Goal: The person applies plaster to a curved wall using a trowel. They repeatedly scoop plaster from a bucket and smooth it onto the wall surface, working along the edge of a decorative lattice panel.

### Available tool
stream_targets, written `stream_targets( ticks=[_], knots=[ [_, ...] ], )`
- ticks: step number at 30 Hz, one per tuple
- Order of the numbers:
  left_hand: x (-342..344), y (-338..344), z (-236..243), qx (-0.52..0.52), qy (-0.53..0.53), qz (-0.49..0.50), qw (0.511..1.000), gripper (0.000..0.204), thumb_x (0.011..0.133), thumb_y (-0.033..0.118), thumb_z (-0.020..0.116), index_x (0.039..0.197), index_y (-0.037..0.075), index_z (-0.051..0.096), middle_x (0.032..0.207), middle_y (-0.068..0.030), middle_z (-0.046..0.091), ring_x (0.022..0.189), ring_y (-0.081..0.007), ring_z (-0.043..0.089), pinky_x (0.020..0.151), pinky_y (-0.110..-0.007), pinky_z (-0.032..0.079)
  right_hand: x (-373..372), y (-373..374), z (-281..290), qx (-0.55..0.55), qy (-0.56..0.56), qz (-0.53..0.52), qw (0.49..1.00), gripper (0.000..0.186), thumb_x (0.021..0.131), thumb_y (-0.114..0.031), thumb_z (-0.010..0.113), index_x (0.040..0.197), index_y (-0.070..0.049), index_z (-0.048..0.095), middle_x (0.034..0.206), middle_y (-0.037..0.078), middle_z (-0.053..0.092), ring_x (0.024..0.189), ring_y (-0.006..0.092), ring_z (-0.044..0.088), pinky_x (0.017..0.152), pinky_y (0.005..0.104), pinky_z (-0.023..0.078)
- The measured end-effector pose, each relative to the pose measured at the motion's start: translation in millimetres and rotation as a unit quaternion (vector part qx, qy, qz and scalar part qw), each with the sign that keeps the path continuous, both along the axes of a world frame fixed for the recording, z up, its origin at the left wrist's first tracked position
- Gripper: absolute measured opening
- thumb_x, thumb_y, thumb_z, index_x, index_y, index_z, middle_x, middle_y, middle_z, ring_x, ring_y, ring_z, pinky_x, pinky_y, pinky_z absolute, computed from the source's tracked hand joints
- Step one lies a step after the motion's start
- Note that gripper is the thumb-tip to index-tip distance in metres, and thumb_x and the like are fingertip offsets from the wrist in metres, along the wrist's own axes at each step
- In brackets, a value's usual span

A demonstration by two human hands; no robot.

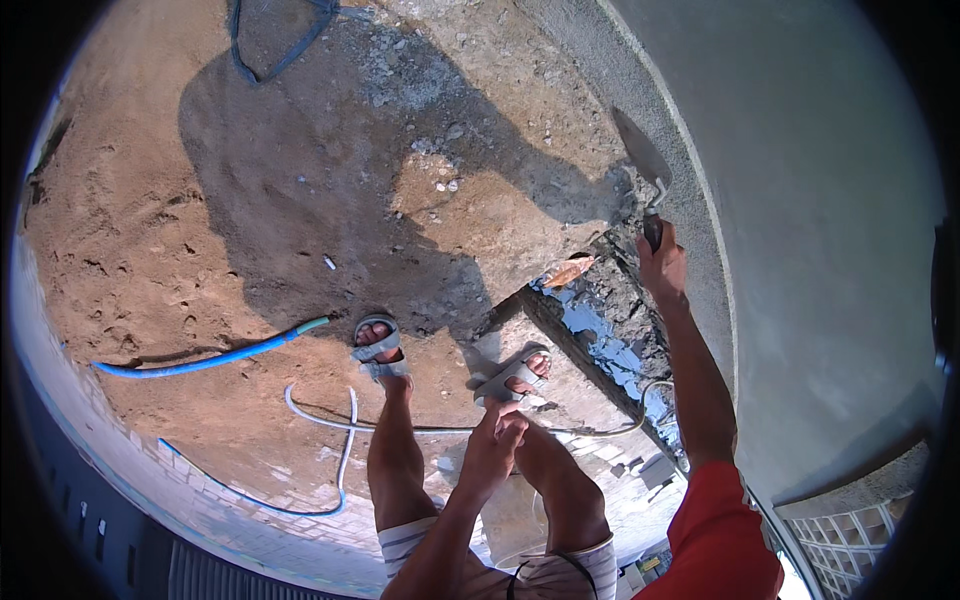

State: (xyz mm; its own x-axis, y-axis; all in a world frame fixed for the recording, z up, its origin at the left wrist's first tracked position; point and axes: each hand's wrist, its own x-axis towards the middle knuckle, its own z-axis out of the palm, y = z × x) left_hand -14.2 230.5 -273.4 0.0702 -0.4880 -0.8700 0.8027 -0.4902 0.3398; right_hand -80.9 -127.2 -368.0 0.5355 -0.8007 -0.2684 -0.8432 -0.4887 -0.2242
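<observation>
My right hand (663, 265) is wrapped round the dark handle of a pointed trowel (642, 150). The metal blade points away from me, over the rough strip at the foot of a grey wall (810, 220). Dark, crumbly soil or mortar (628, 265) lies just left of that hand. Above my right leg, my left hand (495, 445) is closed with its fingers curled in. Whether anything sits inside those fingers cannot be made out.
A blue hose (215, 362) and a thin pale hose (345, 440) cross the ground on the left. By my right foot runs a ledge with flaking blue material (600, 335) and a dry leaf (570, 271). A dark strap loop (262, 76) lies far off.
</observation>
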Motion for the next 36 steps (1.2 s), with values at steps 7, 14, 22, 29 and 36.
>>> stream_targets(
  ticks=[7,14,22,29,36],
  knots=[
    [2,-2,3,0.004,-0.001,-0.034,0.999,0.04,0.093,0.02,0.051,0.124,-0.004,0.043,0.096,-0.0127,0.06,0.085,-0.0146,0.057,0.073,-0.027,0.045,-21,-2,-3,0.0,0.013,0.009,1.0,0.038,0.084,-0.026,0.058,0.115,-0.009,0.042,0.089,0.021,0.064,0.079,0.0421,0.063,0.069,0.048,0.05],
    [-10,0,5,0.013,0.012,-0.039,0.999,0.041,0.093,0.021,0.051,0.125,-0.003,0.043,0.097,-0.0136,0.061,0.083,-0.0147,0.057,0.075,-0.026,0.045,-43,-4,-3,0.028,0.025,-0.021,0.999,0.034,0.085,-0.025,0.057,0.112,-0.009,0.045,0.08,0.02,0.062,0.074,0.041,0.062,0.062,0.0456,0.049],
    [-15,3,1,0.017,0.002,-0.032,0.999,0.04,0.093,0.019,0.051,0.125,-0.003,0.043,0.096,-0.0126,0.061,0.082,-0.0137,0.057,0.073,-0.025,0.044,-46,0,7,0.019,-0.02,0.007,1.0,0.035,0.084,-0.025,0.058,0.111,-0.008,0.043,0.082,0.02,0.063,0.076,0.0418,0.062,0.065,0.0462,0.05],
    [-15,1,2,0.014,0.008,-0.042,0.999,0.04,0.093,0.019,0.05,0.125,-0.003,0.042,0.096,-0.0123,0.06,0.082,-0.0142,0.057,0.073,-0.025,0.044,-53,-1,17,0.04,0.023,-0.013,0.999,0.034,0.084,-0.022,0.059,0.111,-0.007,0.044,0.083,0.021,0.063,0.077,0.0419,0.062,0.065,0.0461,0.049],
    [-26,5,-4,-0.004,0.005,-0.023,1.0,0.04,0.093,0.02,0.05,0.125,-0.003,0.042,0.096,-0.0126,0.06,0.082,-0.0145,0.057,0.075,-0.027,0.045,-62,-2,12,0.024,0.021,-0.016,0.999,0.034,0.084,-0.024,0.058,0.111,-0.007,0.045,0.083,0.022,0.063,0.078,0.0424,0.062,0.067,0.0471,0.049]
  ],
)
